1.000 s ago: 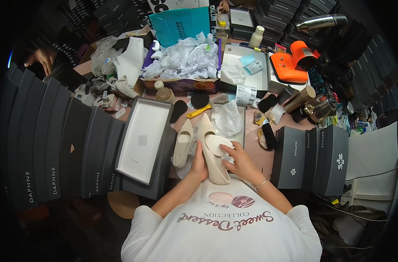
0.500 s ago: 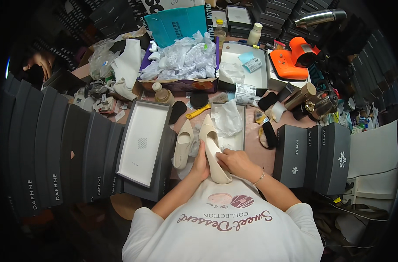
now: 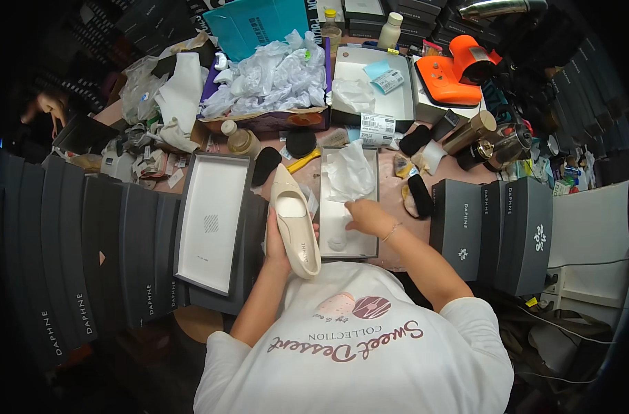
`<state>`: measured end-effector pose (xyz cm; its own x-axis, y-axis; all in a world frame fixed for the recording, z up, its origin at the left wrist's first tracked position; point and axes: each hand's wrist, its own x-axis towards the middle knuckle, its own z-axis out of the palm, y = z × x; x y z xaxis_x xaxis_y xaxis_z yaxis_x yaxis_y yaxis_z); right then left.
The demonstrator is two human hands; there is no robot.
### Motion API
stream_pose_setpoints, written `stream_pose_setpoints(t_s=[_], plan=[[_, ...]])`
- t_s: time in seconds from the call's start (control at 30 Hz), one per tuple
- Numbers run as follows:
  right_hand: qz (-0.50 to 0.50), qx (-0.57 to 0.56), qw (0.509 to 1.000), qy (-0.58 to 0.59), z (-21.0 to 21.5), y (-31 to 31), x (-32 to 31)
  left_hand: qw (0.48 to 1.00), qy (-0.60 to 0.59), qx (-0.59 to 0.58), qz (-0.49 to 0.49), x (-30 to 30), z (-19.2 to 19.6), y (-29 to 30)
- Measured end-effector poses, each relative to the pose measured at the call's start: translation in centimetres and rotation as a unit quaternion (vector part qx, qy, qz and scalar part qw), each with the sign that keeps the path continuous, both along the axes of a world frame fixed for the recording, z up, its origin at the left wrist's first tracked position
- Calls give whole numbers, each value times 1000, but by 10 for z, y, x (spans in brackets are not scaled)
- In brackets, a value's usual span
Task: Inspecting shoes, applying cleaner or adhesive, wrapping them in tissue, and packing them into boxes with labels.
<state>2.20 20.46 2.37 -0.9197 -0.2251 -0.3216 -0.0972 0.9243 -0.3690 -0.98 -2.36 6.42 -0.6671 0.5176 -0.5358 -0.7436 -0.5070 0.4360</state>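
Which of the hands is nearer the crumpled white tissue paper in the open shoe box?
Right. The right hand reaches into the shoe box just below the tissue paper; the left hand holds the cream shoe beside the box.

An orange device [image 3: 447, 74] sits beyond grey boxes [image 3: 494, 231].

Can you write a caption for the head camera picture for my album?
Left hand holds a cream shoe; right hand reaches into an open shoebox.
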Motion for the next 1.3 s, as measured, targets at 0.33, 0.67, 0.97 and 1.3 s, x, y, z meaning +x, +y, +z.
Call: stream_pose_setpoints(t_s=[0.33, 0.67, 0.97, 1.3], plan=[[-77, -414, 906, 36, 70, -7, 16, 997, -39, 30, -57, 12, -2, 24], [-116, -293, 919, 238, 72, -58, 25, 997, -28, 29, -65, 25, -13, 30], [-157, -331, 906, 212, 63, -51, 4, 995, 36, 1, -90, 33, 6, 34], [-269, -382, 866, 177, 68, -20, -7, 974, 65, 31, -213, 32, 9, 55]])
